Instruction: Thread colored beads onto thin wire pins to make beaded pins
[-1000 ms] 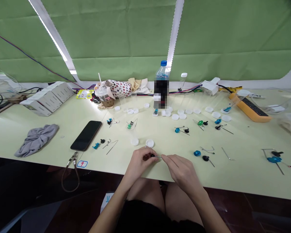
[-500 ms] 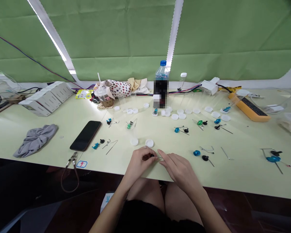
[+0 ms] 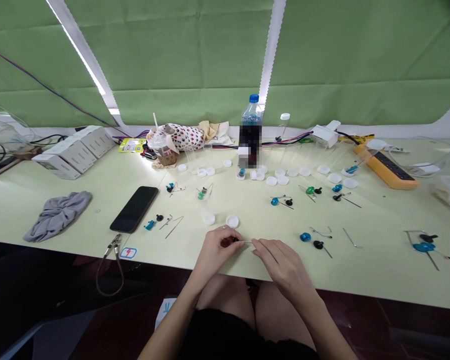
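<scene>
My left hand (image 3: 217, 248) is shut on a small black bead (image 3: 234, 240), and a thin metal wire (image 3: 245, 242) sticks out of it to the right. My right hand (image 3: 281, 262) lies on the table edge, its fingertips right by the wire's end, with nothing visible in them. Just above my left hand sits a white bottle cap (image 3: 232, 221). Another white cap (image 3: 209, 219) lies further left. Most of the bead is hidden by my fingers.
Coloured beads on bent wires (image 3: 305, 237) and several white caps (image 3: 271, 181) cover the pale green table (image 3: 78, 200). A phone (image 3: 134, 209), a grey cloth (image 3: 58, 216), a water bottle (image 3: 252, 112), white boxes (image 3: 73, 152) and an orange power strip (image 3: 386, 170) stand around.
My right hand has shifted slightly rightward, its fingertips moving back from my left hand toward the wire's end. My left hand keeps its hold and has barely moved.
</scene>
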`<state>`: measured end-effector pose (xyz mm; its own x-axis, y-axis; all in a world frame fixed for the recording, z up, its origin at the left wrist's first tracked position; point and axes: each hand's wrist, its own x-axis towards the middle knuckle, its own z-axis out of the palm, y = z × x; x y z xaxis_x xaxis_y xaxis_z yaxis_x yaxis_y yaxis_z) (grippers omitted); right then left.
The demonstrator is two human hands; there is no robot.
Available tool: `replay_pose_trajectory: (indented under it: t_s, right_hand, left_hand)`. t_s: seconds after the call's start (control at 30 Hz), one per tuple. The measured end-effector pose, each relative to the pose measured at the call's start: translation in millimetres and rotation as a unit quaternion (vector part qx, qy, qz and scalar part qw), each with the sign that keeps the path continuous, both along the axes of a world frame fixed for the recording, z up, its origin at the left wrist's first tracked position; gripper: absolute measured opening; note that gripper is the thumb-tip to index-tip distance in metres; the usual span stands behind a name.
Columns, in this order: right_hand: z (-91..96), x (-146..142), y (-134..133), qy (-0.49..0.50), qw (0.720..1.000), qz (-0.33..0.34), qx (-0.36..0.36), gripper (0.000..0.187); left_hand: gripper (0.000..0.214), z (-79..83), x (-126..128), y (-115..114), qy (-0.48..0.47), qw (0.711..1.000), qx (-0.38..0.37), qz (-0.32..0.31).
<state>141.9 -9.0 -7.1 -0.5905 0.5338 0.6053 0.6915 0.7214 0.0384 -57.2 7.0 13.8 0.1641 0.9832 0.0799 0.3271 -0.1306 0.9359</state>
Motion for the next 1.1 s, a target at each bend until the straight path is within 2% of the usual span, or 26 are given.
replay_pose_trajectory:
  t_s: [0.17,0.5,0.77,0.87,1.1]
  right_hand:
    - [1.9,-0.4,1.1,0.012,1.000,0.005,0.001,0.024]
    - [-0.6,1.0,2.8,0.067,0.994,0.034,-0.074,0.019]
    - [-2.7,0.0,6.6,0.068,0.994,0.026,-0.084,0.030]
    - [-1.7,-0.9,5.2,0.052,0.996,0.009,-0.070,0.030]
    - [6.5,-2.8,1.4,-0.001,0.999,-0.025,0.025,0.026]
  left_hand:
    - [0.006,-1.7,1.0,0.4,-0.005,1.000,-0.010,0.006]
    - [0.003,-4.1,-0.4,-0.1,0.011,1.000,0.007,-0.002]
    - [0.007,0.3,0.0,-0.6,0.020,1.000,0.012,-0.012]
    - [0.008,2.7,0.7,-0.9,0.020,1.000,0.008,-0.010]
    - [0.007,3.7,0.6,-0.9,0.016,1.000,0.007,-0.008]
